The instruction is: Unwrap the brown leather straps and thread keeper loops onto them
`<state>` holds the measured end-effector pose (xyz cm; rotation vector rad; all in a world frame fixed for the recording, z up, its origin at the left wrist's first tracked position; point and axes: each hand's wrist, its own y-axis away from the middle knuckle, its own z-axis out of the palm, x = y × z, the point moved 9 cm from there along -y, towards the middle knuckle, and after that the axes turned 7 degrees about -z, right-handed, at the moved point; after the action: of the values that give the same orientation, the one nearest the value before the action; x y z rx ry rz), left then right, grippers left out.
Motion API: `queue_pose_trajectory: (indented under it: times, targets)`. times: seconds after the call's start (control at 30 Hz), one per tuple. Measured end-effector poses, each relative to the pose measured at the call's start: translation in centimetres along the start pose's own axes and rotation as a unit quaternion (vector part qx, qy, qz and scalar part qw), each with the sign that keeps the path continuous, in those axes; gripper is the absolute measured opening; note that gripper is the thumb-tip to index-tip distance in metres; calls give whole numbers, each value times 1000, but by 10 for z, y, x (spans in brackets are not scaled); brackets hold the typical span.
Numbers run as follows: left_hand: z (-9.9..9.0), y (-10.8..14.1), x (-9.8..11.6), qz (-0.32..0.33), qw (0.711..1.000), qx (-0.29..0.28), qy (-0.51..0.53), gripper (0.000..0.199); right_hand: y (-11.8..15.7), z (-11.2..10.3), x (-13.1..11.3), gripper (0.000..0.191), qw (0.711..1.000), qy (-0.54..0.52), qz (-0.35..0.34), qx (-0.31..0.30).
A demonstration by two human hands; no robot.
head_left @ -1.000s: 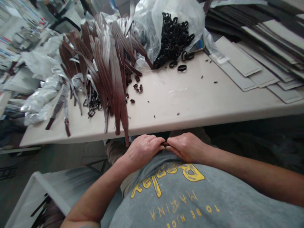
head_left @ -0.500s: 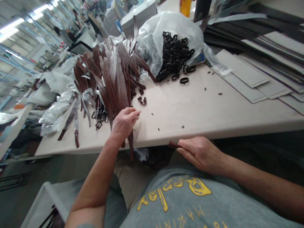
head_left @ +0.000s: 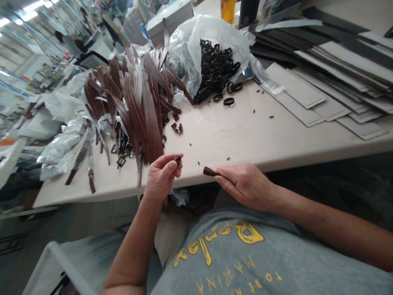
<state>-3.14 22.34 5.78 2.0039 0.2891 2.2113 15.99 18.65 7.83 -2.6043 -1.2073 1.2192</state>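
Brown, flat, leather-like strap (head_left: 210, 171) juts past the clamped fingertips of the right hand (head_left: 244, 184).
Left hand (head_left: 160, 176) pinches a small dark-brown ring (head_left: 177, 160), seemingly leather, between thumb and forefinger.

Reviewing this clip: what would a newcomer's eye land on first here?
Probably the heap of brown straps on the left of the table, then the black loops in a clear plastic bag beside it. At the near edge, the left hand pinches a small brown piece and the right hand holds a brown strip.
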Motion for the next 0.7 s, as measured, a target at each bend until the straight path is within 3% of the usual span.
queue_pose_trajectory:
  times: [0.1,0.27,0.47,0.6,0.7]
  targets:
    - [9,24,-14,-3,997,24,69,38,-11,3,-13,36,1000,0,-12,0]
    - [13,44,-27,8,996,54,71,36,-20,16,-29,31,999,-5,-29,-23]
    - [12,51,-13,69,997,-20,-12,26,-16,22,-37,30,998,18,-43,-50]
    - [26,55,-3,90,984,-96,-119,28,-13,29,-40,30,995,-10,-47,-90]
    - [29,57,-4,88,985,-101,-106,25,-13,34,-39,27,994,-36,-42,-94]
